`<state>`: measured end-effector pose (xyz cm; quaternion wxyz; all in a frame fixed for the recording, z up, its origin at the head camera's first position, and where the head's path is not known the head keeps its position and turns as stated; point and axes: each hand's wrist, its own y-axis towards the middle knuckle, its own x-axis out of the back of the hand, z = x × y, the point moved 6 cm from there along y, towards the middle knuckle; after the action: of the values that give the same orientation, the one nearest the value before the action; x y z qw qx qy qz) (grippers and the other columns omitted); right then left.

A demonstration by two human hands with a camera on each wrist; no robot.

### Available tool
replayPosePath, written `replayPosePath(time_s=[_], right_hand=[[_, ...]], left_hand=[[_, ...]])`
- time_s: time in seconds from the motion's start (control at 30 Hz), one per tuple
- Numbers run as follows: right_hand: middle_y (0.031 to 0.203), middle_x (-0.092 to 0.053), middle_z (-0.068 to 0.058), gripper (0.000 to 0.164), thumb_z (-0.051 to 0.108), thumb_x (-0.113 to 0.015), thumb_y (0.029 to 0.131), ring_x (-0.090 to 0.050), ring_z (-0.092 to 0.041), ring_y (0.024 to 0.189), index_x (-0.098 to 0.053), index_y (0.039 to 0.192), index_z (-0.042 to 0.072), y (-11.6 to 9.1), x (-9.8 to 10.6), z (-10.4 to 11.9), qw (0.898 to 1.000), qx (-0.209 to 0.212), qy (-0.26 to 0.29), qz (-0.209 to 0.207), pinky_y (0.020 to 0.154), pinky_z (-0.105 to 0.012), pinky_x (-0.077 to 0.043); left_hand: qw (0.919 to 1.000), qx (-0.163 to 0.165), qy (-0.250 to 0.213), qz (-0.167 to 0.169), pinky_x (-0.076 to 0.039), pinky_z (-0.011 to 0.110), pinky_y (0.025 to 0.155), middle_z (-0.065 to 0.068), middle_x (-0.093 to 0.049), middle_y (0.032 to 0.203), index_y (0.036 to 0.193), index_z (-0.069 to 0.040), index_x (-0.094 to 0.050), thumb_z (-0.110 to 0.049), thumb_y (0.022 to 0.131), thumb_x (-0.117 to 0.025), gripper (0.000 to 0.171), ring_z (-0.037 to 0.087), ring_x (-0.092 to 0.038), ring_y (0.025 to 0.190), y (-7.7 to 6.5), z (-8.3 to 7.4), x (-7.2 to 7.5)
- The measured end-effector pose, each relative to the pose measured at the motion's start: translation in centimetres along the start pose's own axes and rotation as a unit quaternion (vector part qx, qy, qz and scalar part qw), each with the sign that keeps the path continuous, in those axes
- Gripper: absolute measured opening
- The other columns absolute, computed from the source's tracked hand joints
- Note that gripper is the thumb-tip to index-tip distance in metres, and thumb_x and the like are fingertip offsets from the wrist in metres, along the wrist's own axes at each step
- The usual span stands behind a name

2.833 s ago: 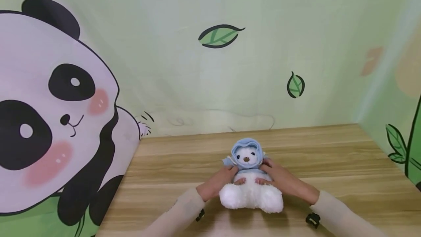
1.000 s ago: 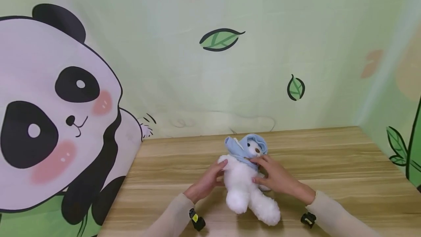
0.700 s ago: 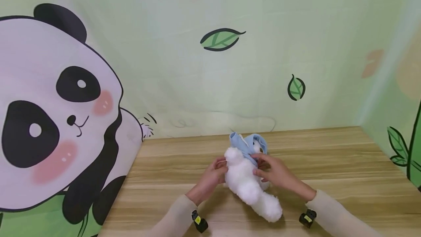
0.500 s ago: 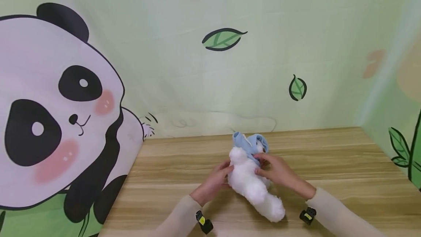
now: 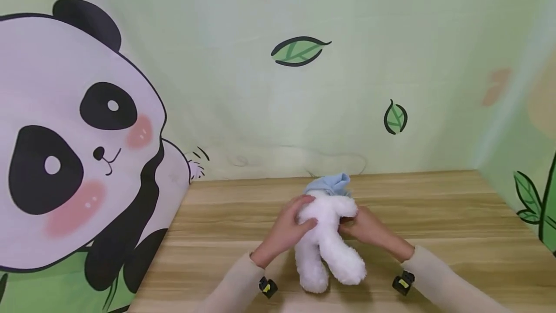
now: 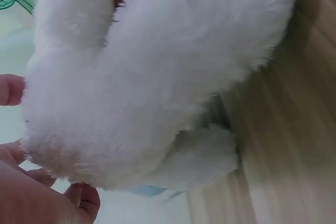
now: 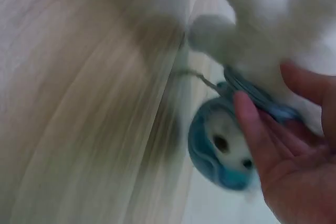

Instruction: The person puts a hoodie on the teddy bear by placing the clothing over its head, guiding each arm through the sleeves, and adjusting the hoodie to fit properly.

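Observation:
A white plush bear in a blue hooded garment is held over the table with its back towards the head camera, legs hanging down. On its left side my left hand grips the body, thumb and fingers on the fur. My right hand holds the other side, its fingertips hidden behind the body. In the right wrist view that right hand has fingers round the chest and the blue cloth, below the bear's face. White fur fills much of the left wrist view.
A wood-grain table lies under the hands. Behind it hangs a pale green cloth backdrop with a large cartoon panda at the left and printed leaves. Small black devices sit at both wrists.
The bear has turned round from facing the head camera to showing its back. My left hand has moved from its side onto its back; my right hand is now partly behind it.

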<state>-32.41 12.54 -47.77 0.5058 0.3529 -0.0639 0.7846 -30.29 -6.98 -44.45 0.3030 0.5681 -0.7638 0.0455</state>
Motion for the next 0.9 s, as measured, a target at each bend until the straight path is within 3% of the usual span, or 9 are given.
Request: replayPosePath(time_s=[0.07,0.17,0.23,0.33,0.4,0.53,0.67,0.8,0.9], right_hand=[[0.103,-0.071,-0.013,0.035,0.018,-0.074,0.087,-0.067,-0.016,0.092,-0.063,0.115,0.000,-0.1,-0.2,-0.6,0.999,0.004,0.041,0.034,0.078,-0.024,-0.054],[0.110,-0.067,-0.019,0.043,0.013,-0.075,0.086,-0.065,-0.019,0.096,-0.058,0.122,-0.004,-0.5,0.1,-1.6,0.991,0.005,0.094,0.092,0.080,-0.026,-0.055],[0.114,-0.066,-0.018,0.048,0.012,-0.075,0.085,-0.063,-0.020,0.099,-0.055,0.126,-0.003,-0.8,0.9,-2.3,0.994,0.007,0.049,0.102,0.082,-0.026,-0.054],[0.115,-0.066,-0.015,0.041,0.004,-0.067,0.088,-0.063,-0.022,0.101,-0.055,0.127,-0.001,-1.2,3.0,-2.8,0.994,0.003,-0.049,0.093,0.082,-0.030,-0.053],[0.109,-0.068,-0.013,0.034,0.001,-0.061,0.090,-0.064,-0.022,0.097,-0.058,0.124,0.001,-1.3,4.6,-2.7,0.992,-0.003,-0.109,0.066,0.080,-0.032,-0.053],[0.096,-0.069,-0.010,0.020,0.000,-0.060,0.093,-0.065,-0.021,0.085,-0.065,0.112,0.001,-0.6,7.1,-1.5,0.988,-0.008,-0.157,-0.002,0.073,-0.035,-0.054],[0.096,-0.071,-0.010,0.018,0.005,-0.067,0.090,-0.066,-0.020,0.083,-0.067,0.107,0.001,1.1,7.4,0.7,0.982,0.026,-0.186,-0.033,0.073,-0.039,-0.055],[0.100,-0.071,-0.009,0.021,0.011,-0.071,0.088,-0.066,-0.021,0.087,-0.067,0.107,0.003,3.0,5.7,2.3,0.973,0.057,-0.222,-0.006,0.077,-0.040,-0.054],[0.105,-0.070,-0.007,0.023,0.016,-0.072,0.088,-0.067,-0.022,0.092,-0.067,0.109,0.006,3.9,4.3,2.7,0.967,0.065,-0.245,0.009,0.081,-0.040,-0.054]], left_hand=[[0.9996,-0.004,0.029,0.002,-0.035,0.053,0.111,0.012,-0.053,0.142,0.134,-0.011,-0.056,-0.022,0.089,-0.068,0.048,0.031,-0.045,0.136,0.0,0.1,-0.3],[0.9993,0.001,0.033,0.016,-0.040,0.051,0.107,0.011,-0.052,0.142,0.134,-0.012,-0.055,-0.023,0.092,-0.066,0.045,0.030,-0.046,0.134,-0.1,0.8,-0.5],[0.9997,0.001,0.020,0.014,-0.042,0.050,0.103,0.010,-0.053,0.140,0.134,-0.011,-0.055,-0.023,0.094,-0.064,0.043,0.031,-0.048,0.131,0.0,1.3,-0.3],[1.0000,0.005,0.001,-0.001,-0.046,0.047,0.097,0.009,-0.056,0.136,0.132,-0.009,-0.056,-0.020,0.097,-0.059,0.037,0.032,-0.052,0.126,0.2,2.1,0.4],[0.9999,0.010,-0.002,-0.012,-0.048,0.044,0.095,0.010,-0.058,0.133,0.131,-0.007,-0.057,-0.018,0.098,-0.057,0.035,0.032,-0.055,0.122,0.3,2.6,1.0],[0.9999,0.005,0.009,-0.012,-0.052,0.036,0.088,0.017,-0.061,0.126,0.128,-0.002,-0.057,-0.010,0.097,-0.057,0.032,0.030,-0.061,0.112,1.4,2.7,1.6],[0.9961,-0.011,0.088,0.004,-0.054,0.034,0.084,0.017,-0.064,0.119,0.127,-0.003,-0.058,-0.008,0.095,-0.060,0.033,0.028,-0.065,0.106,3.8,2.3,1.8],[0.9798,-0.014,0.191,0.058,-0.053,0.036,0.086,0.014,-0.066,0.116,0.125,-0.005,-0.059,-0.010,0.093,-0.063,0.032,0.027,-0.065,0.103,6.2,3.0,0.9],[0.9690,-0.018,0.226,0.097,-0.053,0.034,0.086,0.012,-0.067,0.111,0.120,-0.004,-0.061,-0.006,0.090,-0.065,0.030,0.025,-0.065,0.100,7.2,4.1,-0.1]])
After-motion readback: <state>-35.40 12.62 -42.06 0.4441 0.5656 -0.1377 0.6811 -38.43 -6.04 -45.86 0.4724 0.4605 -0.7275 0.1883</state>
